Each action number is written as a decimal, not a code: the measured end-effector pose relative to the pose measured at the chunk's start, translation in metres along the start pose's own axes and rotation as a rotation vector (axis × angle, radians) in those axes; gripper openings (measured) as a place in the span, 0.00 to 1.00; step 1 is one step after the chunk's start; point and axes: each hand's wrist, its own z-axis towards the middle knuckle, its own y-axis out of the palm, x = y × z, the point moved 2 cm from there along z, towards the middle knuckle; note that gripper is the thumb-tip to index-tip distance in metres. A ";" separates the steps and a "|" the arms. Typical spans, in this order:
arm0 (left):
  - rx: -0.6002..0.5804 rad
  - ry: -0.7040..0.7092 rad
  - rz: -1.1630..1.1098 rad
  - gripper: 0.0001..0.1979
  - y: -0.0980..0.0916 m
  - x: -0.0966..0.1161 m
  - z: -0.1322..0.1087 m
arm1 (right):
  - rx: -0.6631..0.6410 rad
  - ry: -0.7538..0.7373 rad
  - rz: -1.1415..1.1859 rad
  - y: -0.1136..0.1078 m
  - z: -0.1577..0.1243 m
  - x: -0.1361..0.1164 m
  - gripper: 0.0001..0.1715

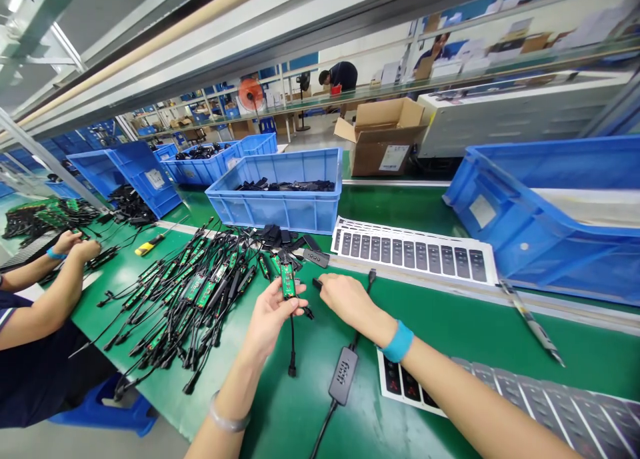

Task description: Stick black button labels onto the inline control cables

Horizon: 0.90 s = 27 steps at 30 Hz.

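My left hand (274, 312) holds a green circuit board (288, 280) in a narrow black housing, its face up and a black cable hanging below. To its right, my right hand (345, 298), with a blue wristband, is closed on a small black piece (317, 284); most of that piece is hidden by the fingers. Below the right wrist lies a black cable controller (343, 376) with several buttons on its face. A heap of open boards with black cables (200, 286) spreads to the left. Beyond my hands lie loose black covers (275, 236) and a keypad cover (316, 257).
A blue bin (275, 206) of black parts stands behind the heap. Sheets of dark labels (415, 251) lie at the centre right, near a pen-like tool (534, 326). Another blue bin (560, 246) stands right. A yellow screwdriver (149, 244) and a co-worker's hands (77, 247) are left.
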 end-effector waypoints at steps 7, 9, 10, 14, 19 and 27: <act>-0.099 -0.072 0.028 0.29 0.005 -0.010 -0.003 | 0.294 -0.052 0.994 -0.021 -0.021 0.003 0.24; -0.155 -0.081 0.042 0.27 0.009 -0.010 -0.004 | 0.291 -0.079 1.107 -0.020 -0.026 -0.004 0.19; -0.177 -0.086 0.049 0.28 0.010 -0.011 -0.005 | 0.274 -0.085 1.112 -0.019 -0.027 -0.007 0.18; -0.194 -0.077 0.078 0.29 0.012 -0.013 -0.007 | 0.182 -0.112 1.139 -0.016 -0.026 -0.012 0.17; -0.161 -0.036 0.121 0.26 0.012 -0.013 -0.006 | 0.128 -0.089 1.203 -0.014 -0.023 -0.007 0.21; -0.157 0.064 0.306 0.24 0.013 -0.015 -0.009 | 0.115 -0.028 1.264 -0.004 -0.021 -0.006 0.28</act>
